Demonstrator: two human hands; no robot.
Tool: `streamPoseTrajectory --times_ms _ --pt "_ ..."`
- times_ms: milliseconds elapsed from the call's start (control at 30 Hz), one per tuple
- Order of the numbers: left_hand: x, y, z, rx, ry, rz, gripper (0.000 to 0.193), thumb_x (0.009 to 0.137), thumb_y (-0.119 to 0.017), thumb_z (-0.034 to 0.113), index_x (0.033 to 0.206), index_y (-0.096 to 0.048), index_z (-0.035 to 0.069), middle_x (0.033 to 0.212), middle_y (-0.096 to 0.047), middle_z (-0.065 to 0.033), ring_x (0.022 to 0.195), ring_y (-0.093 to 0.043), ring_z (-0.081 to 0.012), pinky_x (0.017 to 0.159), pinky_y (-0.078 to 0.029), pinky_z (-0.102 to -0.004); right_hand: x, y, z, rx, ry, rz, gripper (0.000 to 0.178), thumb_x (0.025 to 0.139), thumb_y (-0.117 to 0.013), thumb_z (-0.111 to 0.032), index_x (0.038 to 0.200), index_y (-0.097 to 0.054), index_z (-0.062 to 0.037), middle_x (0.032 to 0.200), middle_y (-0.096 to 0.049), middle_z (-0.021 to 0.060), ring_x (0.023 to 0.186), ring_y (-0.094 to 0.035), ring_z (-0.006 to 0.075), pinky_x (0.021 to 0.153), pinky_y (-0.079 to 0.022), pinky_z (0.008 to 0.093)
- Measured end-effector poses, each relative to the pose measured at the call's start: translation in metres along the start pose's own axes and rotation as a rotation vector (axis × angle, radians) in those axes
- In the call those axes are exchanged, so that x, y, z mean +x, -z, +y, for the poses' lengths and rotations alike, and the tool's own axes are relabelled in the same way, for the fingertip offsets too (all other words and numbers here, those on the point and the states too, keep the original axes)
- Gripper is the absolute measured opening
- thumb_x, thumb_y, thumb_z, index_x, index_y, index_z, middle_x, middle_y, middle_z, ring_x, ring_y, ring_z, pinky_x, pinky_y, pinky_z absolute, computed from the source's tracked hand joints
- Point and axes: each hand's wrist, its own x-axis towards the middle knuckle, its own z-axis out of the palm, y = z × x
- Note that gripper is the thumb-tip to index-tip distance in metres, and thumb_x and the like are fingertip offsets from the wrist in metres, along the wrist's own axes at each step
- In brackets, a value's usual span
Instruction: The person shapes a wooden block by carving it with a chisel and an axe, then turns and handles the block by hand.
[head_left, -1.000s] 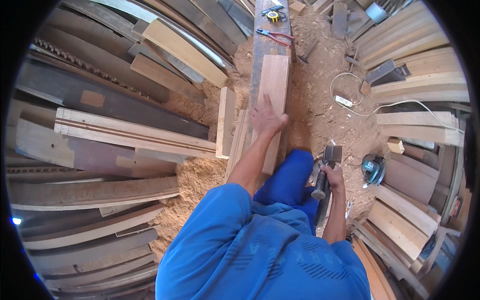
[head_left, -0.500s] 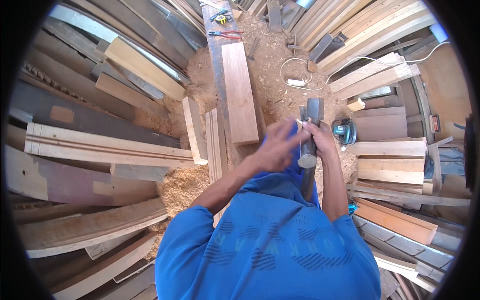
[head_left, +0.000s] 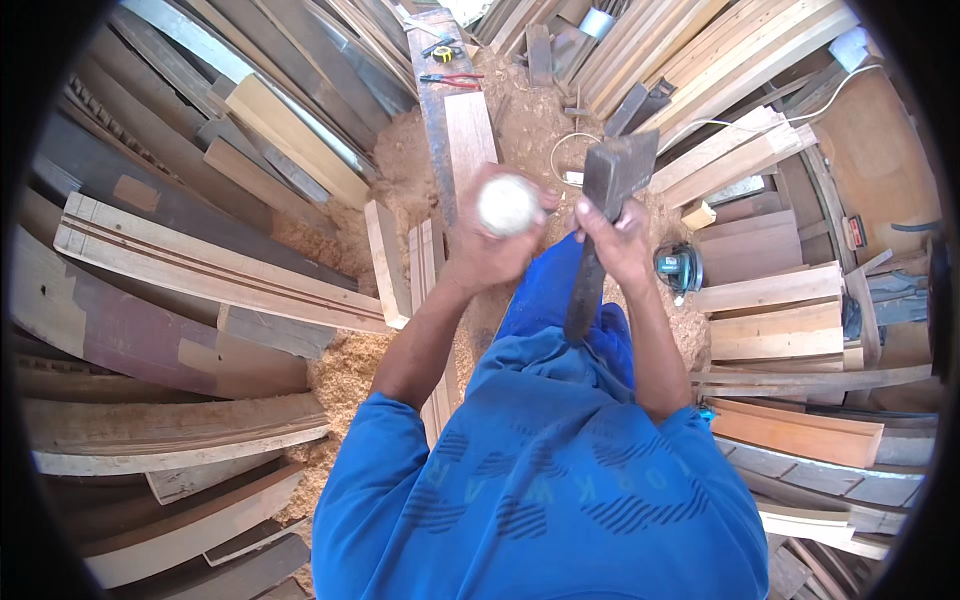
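My left hand (head_left: 490, 255) is closed around a thick cylinder with a round, pale end (head_left: 507, 205); that end faces up and the rest is hidden by my fingers. My right hand (head_left: 622, 240) grips a dark tool with a broad, flat, block-like head (head_left: 618, 170). Its long dark handle slants down toward my shirt. The two hands are a short gap apart, above my blue-clad leg. Beyond my left hand a reddish-brown wooden board (head_left: 470, 135) lies on a long narrow bench (head_left: 432, 105), partly covered by that hand.
Red-handled pliers (head_left: 452, 79) and a yellow tape measure (head_left: 443, 54) lie at the bench's far end. A teal power tool (head_left: 680, 268) rests on the right. Stacked planks (head_left: 770, 285) line both sides. Shavings (head_left: 365, 375) cover the floor; a white cord (head_left: 740, 122) crosses it.
My left hand has moved left and now holds the pale-ended cylinder, which was at my right hand. The dark tool's broad head has swung up into view in my right hand.
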Motion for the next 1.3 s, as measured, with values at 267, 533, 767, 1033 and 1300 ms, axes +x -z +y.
streamPoseTrajectory --times_ms 267,533,767,1033,1300 --pt "-0.005 0.033 -0.022 0.226 0.269 0.232 0.017 0.090 -0.072 0.011 0.097 -0.059 0.003 0.080 -0.063 -0.0017 0.072 -0.064 -0.0085 0.062 -0.051 -0.0245 -0.042 0.004 0.038 0.013 0.126 -0.077 0.026 0.088 -0.079 -0.024 0.095 -0.065 -0.0033 0.084 -0.062 0.0002 0.078 -0.053 0.0070 0.068 -0.046 0.0263" --pt "-0.018 0.042 -0.072 0.241 0.237 0.355 0.022 0.091 -0.074 0.012 0.098 -0.054 0.006 0.079 -0.058 0.0012 0.069 -0.056 -0.0053 0.058 -0.046 -0.0228 -0.044 0.010 0.047 0.026 0.015 -0.297 0.027 0.083 -0.080 -0.018 0.097 -0.063 -0.0026 0.079 -0.060 -0.0010 0.072 -0.053 0.0073 0.064 -0.046 0.0277" --pt "-0.021 0.053 -0.095 0.515 0.222 0.301 0.024 0.091 -0.075 0.012 0.098 -0.053 0.005 0.077 -0.059 -0.0002 0.063 -0.061 -0.0086 0.056 -0.054 -0.0249 -0.050 0.006 0.040 0.063 0.081 -0.241 0.026 0.084 -0.078 -0.018 0.097 -0.065 0.0002 0.081 -0.063 0.0019 0.073 -0.055 0.0096 0.066 -0.047 0.0288" --pt "-0.023 0.068 -0.123 0.459 0.238 0.300 0.024 0.089 -0.075 0.008 0.102 -0.054 0.005 0.078 -0.061 -0.0011 0.063 -0.062 -0.0088 0.056 -0.053 -0.0245 -0.048 0.006 0.037 0.033 0.049 -0.253 0.026 0.084 -0.078 -0.014 0.100 -0.065 0.0016 0.087 -0.067 0.0048 0.078 -0.058 0.0102 0.070 -0.049 0.0287" --pt "-0.029 0.082 -0.139 0.468 0.253 0.284 0.020 0.090 -0.073 0.005 0.099 -0.055 0.006 0.078 -0.061 -0.0005 0.063 -0.061 -0.0078 0.055 -0.053 -0.0243 -0.045 0.006 0.045 0.064 0.024 -0.248 0.029 0.083 -0.079 -0.014 0.105 -0.065 -0.0003 0.093 -0.065 0.0020 0.082 -0.058 0.0087 0.073 -0.050 0.0268"
